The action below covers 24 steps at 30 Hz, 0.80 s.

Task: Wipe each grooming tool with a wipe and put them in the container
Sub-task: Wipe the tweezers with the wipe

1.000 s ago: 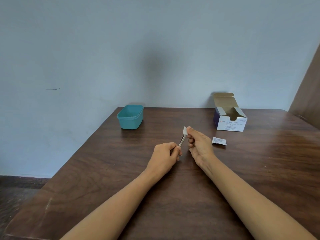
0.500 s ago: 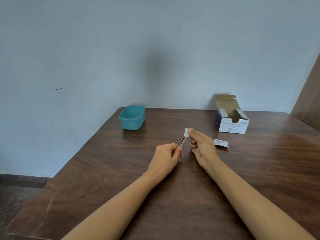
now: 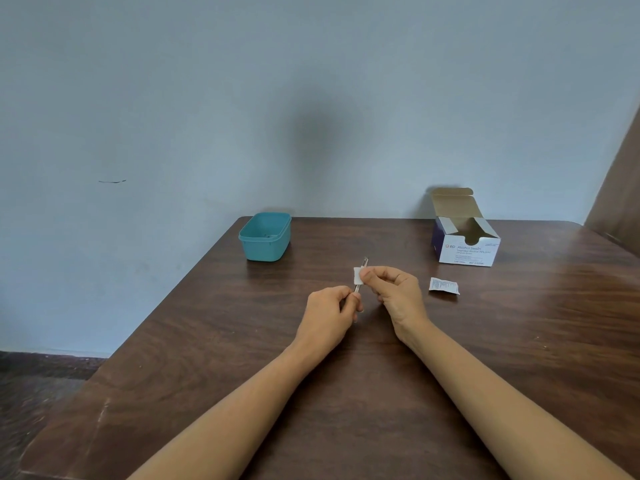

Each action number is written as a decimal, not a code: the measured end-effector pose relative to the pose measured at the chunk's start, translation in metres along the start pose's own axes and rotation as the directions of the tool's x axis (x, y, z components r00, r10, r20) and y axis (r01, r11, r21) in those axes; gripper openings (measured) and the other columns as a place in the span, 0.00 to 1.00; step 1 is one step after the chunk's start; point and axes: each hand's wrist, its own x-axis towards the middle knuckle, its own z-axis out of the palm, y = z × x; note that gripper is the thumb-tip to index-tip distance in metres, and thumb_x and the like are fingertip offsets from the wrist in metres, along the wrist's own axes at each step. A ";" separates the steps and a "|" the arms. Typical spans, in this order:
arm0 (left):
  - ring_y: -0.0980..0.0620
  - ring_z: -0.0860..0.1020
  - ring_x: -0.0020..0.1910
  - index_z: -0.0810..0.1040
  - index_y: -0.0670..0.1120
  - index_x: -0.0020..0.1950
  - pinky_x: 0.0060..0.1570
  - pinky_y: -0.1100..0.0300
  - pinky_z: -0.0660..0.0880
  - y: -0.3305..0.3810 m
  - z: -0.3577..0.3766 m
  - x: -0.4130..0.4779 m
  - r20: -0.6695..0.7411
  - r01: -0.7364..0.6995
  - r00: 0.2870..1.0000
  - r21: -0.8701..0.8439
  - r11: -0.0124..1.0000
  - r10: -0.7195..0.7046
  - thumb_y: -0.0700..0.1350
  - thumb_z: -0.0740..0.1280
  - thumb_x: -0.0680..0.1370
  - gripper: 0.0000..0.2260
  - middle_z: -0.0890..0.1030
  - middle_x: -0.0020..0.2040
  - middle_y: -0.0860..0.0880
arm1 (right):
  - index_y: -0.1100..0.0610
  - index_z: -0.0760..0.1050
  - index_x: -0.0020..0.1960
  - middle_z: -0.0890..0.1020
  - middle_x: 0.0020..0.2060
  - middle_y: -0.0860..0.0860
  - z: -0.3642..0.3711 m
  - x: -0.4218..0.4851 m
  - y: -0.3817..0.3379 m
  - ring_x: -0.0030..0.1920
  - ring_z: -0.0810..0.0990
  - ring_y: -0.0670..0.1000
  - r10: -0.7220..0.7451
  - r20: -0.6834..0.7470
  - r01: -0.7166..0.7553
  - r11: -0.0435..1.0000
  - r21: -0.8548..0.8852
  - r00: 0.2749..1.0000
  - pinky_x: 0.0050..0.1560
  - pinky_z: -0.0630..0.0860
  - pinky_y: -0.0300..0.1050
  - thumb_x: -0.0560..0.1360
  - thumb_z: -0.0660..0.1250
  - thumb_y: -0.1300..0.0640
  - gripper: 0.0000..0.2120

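Slid down since prev frame: small white square wipe (image 3: 357, 275), pinched by R hand (image 3: 398, 289) round thin silver metal tool (image 3: 365, 261); L hand (image 3: 329, 313) gripped its base, mid-air; wiping step was underway; next move needed a carry to teal plastic container (image 3: 265, 237).

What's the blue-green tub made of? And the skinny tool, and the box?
The tub looks like plastic: even teal colour, smooth matte walls, a rounded moulded rim. The skinny tool is probably metal: thin, silvery, with a slight shine. The box looks like cardboard: plain brown inside its folded flaps, white and printed outside.
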 end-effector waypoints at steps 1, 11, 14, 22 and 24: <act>0.62 0.77 0.33 0.82 0.45 0.44 0.38 0.75 0.70 0.000 0.000 0.001 -0.007 0.003 1.000 -0.006 1.000 -0.003 0.46 0.62 0.81 0.12 0.81 0.34 0.52 | 0.60 0.81 0.43 0.81 0.30 0.43 0.001 -0.001 0.000 0.29 0.76 0.36 -0.008 -0.007 0.008 1.000 -0.001 1.000 0.34 0.70 0.29 0.70 0.73 0.61 0.04; 0.61 0.77 0.35 0.82 0.45 0.45 0.38 0.77 0.70 0.000 0.000 0.001 0.005 0.001 1.000 -0.010 1.000 -0.001 0.45 0.62 0.81 0.11 0.81 0.36 0.52 | 0.60 0.81 0.42 0.82 0.32 0.48 0.002 -0.003 -0.007 0.27 0.75 0.36 0.082 0.000 -0.082 0.996 -0.041 0.997 0.38 0.69 0.33 0.68 0.76 0.59 0.06; 0.63 0.76 0.34 0.82 0.45 0.45 0.38 0.77 0.69 -0.001 0.000 0.001 0.008 -0.002 1.000 -0.006 1.000 0.002 0.45 0.62 0.81 0.11 0.81 0.36 0.52 | 0.56 0.82 0.38 0.81 0.29 0.44 0.004 -0.004 -0.007 0.27 0.74 0.36 0.109 -0.037 -0.110 0.994 -0.027 0.993 0.42 0.68 0.36 0.70 0.75 0.59 0.03; 0.66 0.75 0.33 0.81 0.47 0.44 0.37 0.76 0.69 0.003 0.003 0.002 0.054 -0.047 0.998 0.014 0.999 0.046 0.46 0.62 0.81 0.11 0.78 0.34 0.55 | 0.55 0.81 0.36 0.78 0.30 0.45 0.007 -0.004 -0.009 0.34 0.73 0.42 0.116 -0.205 -0.105 0.993 0.062 0.972 0.39 0.68 0.35 0.74 0.71 0.57 0.08; 0.64 0.75 0.33 0.81 0.46 0.43 0.38 0.75 0.69 0.002 0.004 0.001 0.058 -0.055 0.997 0.027 0.998 0.053 0.46 0.62 0.81 0.11 0.78 0.33 0.55 | 0.55 0.80 0.36 0.78 0.30 0.46 0.006 -0.003 -0.009 0.35 0.73 0.42 0.122 -0.198 -0.119 0.992 0.030 0.973 0.40 0.68 0.36 0.74 0.70 0.56 0.08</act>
